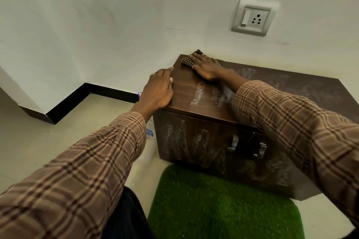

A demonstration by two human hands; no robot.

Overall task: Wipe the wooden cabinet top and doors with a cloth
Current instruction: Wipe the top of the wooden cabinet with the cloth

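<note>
The right hand presses flat on the checked cloth at the far left corner of the wooden cabinet top. The top's long axis runs right from there, dusty and probably unwiped. The left hand lies open on the near left edge, bracing. The right sleeve hides part of the top and the doors.

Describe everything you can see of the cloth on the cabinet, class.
The cloth is a small dark brown and tan checked fabric, crumpled. It lies at the far left corner of the wooden cabinet top, close to the wall. The right hand presses flat on it, fingers spread, covering its middle; its edges poke out on both sides and behind the fingertips. The left hand is apart from it.
</note>
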